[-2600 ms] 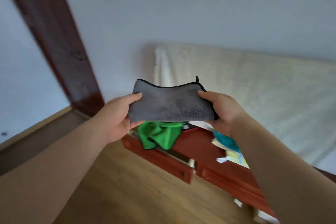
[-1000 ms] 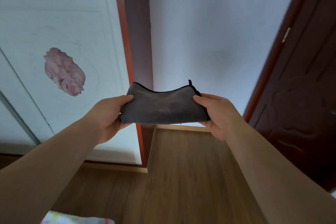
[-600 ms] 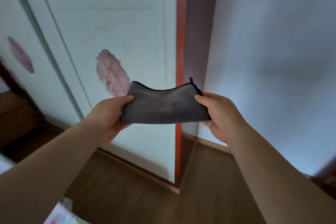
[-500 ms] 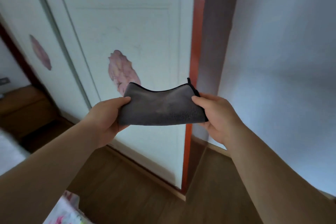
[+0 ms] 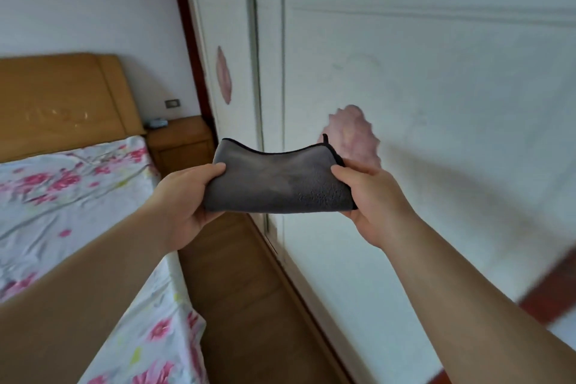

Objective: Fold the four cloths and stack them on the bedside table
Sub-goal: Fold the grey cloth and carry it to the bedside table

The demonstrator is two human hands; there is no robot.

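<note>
A folded grey cloth (image 5: 277, 184) with a black hem hangs in the air between my two hands at chest height. My left hand (image 5: 184, 196) grips its left end, thumb on top. My right hand (image 5: 367, 196) grips its right end the same way. The wooden bedside table (image 5: 184, 140) stands further back, beside the bed's headboard and left of the cloth. A small grey object (image 5: 157, 123) lies on its top. No other cloths are in view.
A bed (image 5: 71, 196) with a flowered sheet fills the left side, its wooden headboard (image 5: 62, 97) against the wall. White wardrobe doors (image 5: 420, 103) with pink flower stickers run along the right. A strip of wooden floor (image 5: 249, 290) lies between bed and wardrobe.
The view has swung left from the red dresser past a door and the wardrobe to the bed and bedside table. Both hands keep the same grip on the grey cloth.
</note>
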